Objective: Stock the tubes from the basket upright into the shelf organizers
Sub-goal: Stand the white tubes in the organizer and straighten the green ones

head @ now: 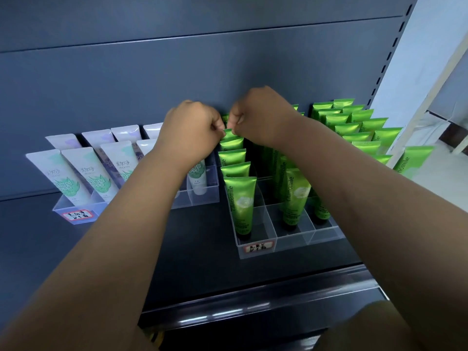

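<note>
Green tubes stand upright in a clear shelf organizer (255,249) on the dark shelf. Its left column holds a row of them, the front one (240,198) showing a white flower print. My left hand (192,130) and my right hand (260,115) meet over the back of that column. Both pinch the flat top edge of one green tube (230,134) standing far back in the row. Two more green tubes (295,196) stand in the middle columns, partly behind my right forearm. The basket is out of sight.
A second clear organizer (76,211) at left holds white and lilac tubes (87,173). More green tubes (354,125) fill the right end of the shelf. The grey back panel rises behind. The shelf's front lip (253,302) runs below, and a slotted upright (390,72) bounds the right.
</note>
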